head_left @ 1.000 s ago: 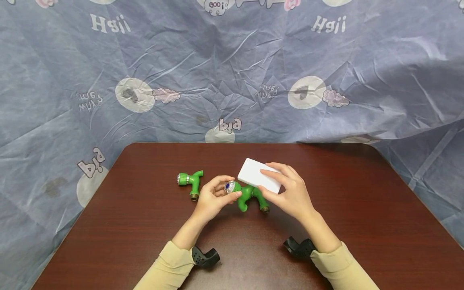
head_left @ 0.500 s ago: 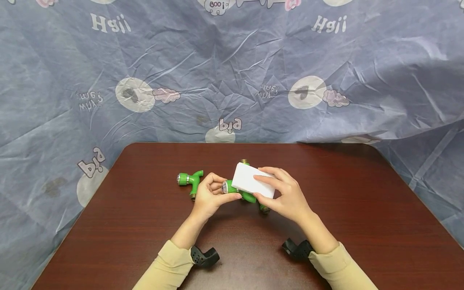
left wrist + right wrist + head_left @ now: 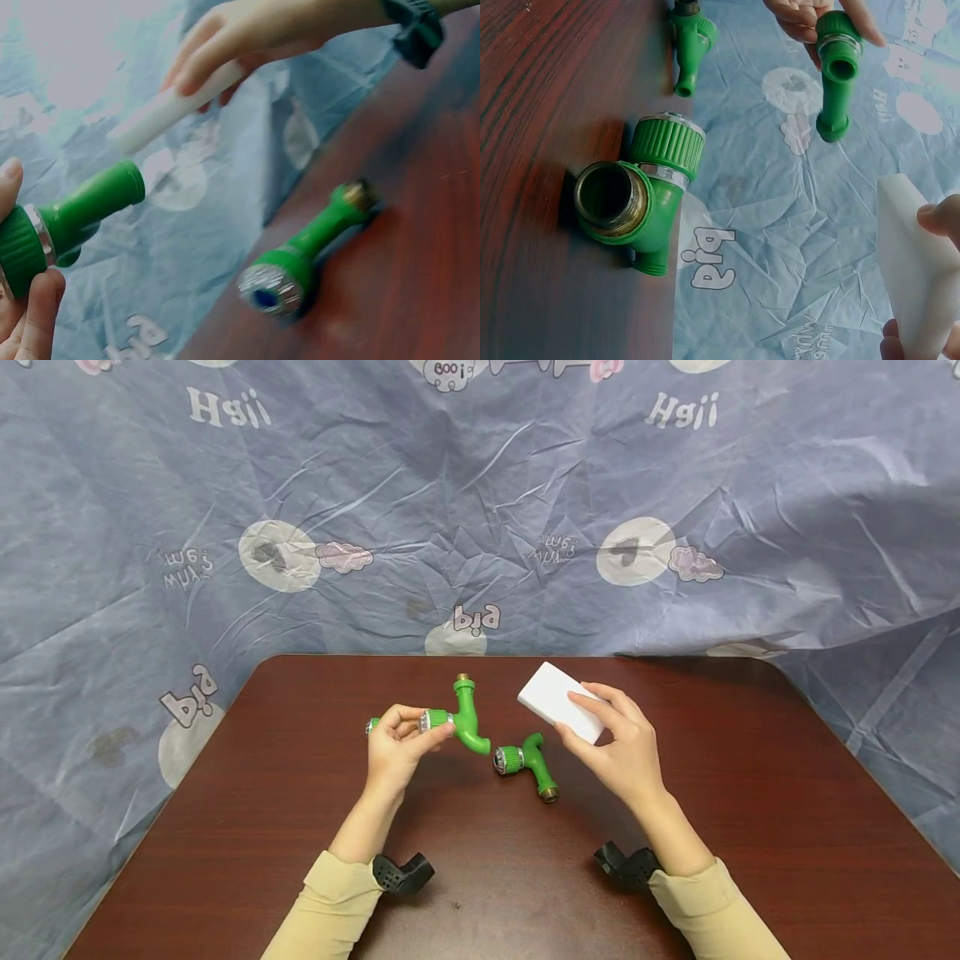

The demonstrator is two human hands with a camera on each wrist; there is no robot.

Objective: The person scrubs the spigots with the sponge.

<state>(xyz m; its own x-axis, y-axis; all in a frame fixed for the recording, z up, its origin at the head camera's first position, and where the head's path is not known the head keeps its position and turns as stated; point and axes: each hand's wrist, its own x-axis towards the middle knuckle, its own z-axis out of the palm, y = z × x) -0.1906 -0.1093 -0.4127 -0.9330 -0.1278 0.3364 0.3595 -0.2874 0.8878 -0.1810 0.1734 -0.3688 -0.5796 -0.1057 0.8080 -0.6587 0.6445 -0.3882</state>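
Note:
My left hand (image 3: 411,728) pinches the ribbed knob of a green plastic tap (image 3: 463,717) and holds it up above the brown table (image 3: 750,827), its brass end pointing away. In the left wrist view the held tap (image 3: 82,214) lies between thumb and fingers. My right hand (image 3: 573,715) grips a white rectangular block (image 3: 551,697) to the right of that tap, apart from it. A second green tap (image 3: 528,760) lies on the table between both hands, and shows as the second tap (image 3: 641,191) in the right wrist view. A third tap (image 3: 690,41) lies behind my left hand, mostly hidden.
A crumpled blue printed cloth (image 3: 480,510) hangs behind the table and drapes down both sides. The table's rounded far edge runs just beyond the hands. Black wrist mounts (image 3: 401,872) sit at both cuffs.
The left hand has lifted its tap and carried it left and away. The right hand has drawn the white block off that tap to the right, uncovering the tap lying on the table.

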